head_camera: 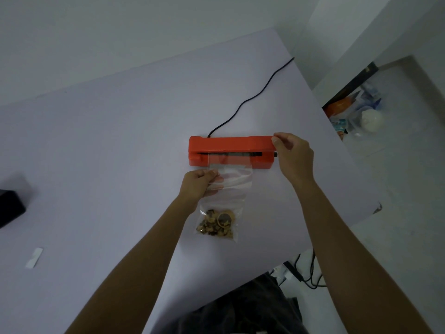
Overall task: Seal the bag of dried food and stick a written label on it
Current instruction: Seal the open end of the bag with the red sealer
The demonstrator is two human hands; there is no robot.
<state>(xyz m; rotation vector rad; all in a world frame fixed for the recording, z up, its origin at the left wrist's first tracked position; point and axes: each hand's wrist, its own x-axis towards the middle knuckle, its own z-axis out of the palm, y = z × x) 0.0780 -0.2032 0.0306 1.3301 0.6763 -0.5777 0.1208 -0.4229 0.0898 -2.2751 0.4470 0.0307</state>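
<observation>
Nearest the camera, dark clothing (243, 307) is seen below the table (120, 141) edge. On the table, the clear bag (221, 203) is laid lengthwise on the near side of the orange sealer (231, 150), with the dried food (216, 224) gathered at the bag's near end, well away from the sealer. To the far left of the sealer, a small white strip (35, 257), possibly the label, is seen lying flat, and a dark object (9, 206) is cut off at the frame edge.

The bag's upper left edge, just short of the sealer, is pinched by the left hand (198, 186), its fingers closed on the film. The bag's open mouth is fed into the sealer's slot. The sealer's right end is touched by the right hand (292, 155); thumb and forefinger are curled close together at the lid's corner, though whether the lid is gripped or only pressed cannot be told. Beyond the sealer, its black cord (250, 100) is run toward the table's far edge.

The sealing step is judged to be under way, with labelling not yet done. A crooked or incomplete seal could result if the film is wrinkled in the slot, since the bag is held by one corner only. A weak seam could be caused by pressing the lid at one end alone.
</observation>
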